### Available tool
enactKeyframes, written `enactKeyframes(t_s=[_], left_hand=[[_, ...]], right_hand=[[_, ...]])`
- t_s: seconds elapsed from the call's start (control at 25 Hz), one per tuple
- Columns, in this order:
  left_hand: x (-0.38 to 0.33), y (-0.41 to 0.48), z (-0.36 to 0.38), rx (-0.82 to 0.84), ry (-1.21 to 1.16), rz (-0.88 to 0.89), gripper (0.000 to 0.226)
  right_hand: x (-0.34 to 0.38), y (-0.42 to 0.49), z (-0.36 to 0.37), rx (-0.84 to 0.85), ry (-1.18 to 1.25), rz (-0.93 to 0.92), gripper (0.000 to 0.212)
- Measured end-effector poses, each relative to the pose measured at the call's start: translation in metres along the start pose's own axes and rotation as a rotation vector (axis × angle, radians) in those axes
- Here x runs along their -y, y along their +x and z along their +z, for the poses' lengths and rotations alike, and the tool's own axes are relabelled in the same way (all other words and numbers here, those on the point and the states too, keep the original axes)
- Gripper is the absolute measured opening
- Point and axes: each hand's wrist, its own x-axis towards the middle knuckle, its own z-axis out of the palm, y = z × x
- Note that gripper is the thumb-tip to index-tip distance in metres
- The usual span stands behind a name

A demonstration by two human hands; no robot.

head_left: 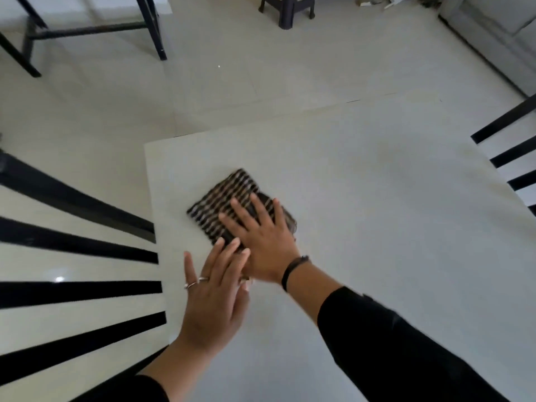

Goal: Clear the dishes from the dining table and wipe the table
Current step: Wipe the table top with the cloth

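Resting left hand, fingers straight, at striped cloth edge; pressing right hand flat on it, on white table.

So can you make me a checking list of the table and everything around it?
Surface: white table, cloth lying near its left edge.
Job's things: folded striped cloth; no dishes seen.
Clutter: nothing seen.
Hands: right hand pressed flat on the cloth; left hand flat, fingertips at the cloth's near edge.
Cables: nothing seen.
Surroundings: black slatted chair at left, second chair at right, dark stool on the tiled floor.
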Motion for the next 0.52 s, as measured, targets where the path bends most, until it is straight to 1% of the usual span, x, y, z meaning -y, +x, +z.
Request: enactKeyframes(t_s=[0.08, 0.16, 0.24, 0.32, 0.36, 0.4, 0.48, 0.52], left_hand=[[0.009, -0.021, -0.009, -0.014, -0.015, -0.174, 0.050], [0.020, -0.035, -0.013, -0.080, -0.035, -0.345, 0.051], [0.038, -0.039, -0.014, -0.132, -0.045, -0.554, 0.052], [0.050, -0.034, -0.013, -0.095, -0.076, -0.739, 0.055], [0.051, -0.029, -0.011, -0.064, -0.084, -0.780, 0.058], [0.049, -0.025, -0.009, -0.042, -0.083, -0.790, 0.061], [0.045, -0.018, -0.004, -0.016, -0.052, -0.777, 0.063], [0.044, -0.017, -0.003, -0.007, -0.032, -0.770, 0.065]], right_hand=[[0.042, -0.039, 0.004, -0.029, 0.080, -0.011, 0.071], [0.072, -0.083, 0.013, -0.048, 0.139, 0.036, 0.069], [0.071, -0.115, 0.018, -0.101, 0.138, 0.076, 0.070], [0.043, -0.124, 0.021, -0.211, 0.132, 0.121, 0.065], [0.023, -0.120, 0.020, -0.245, 0.138, 0.190, 0.066], [0.003, -0.108, 0.016, -0.249, 0.141, 0.287, 0.071], [-0.032, -0.071, 0.007, -0.173, 0.151, 0.488, 0.082], [-0.047, -0.048, 0.005, -0.132, 0.156, 0.556, 0.084]])
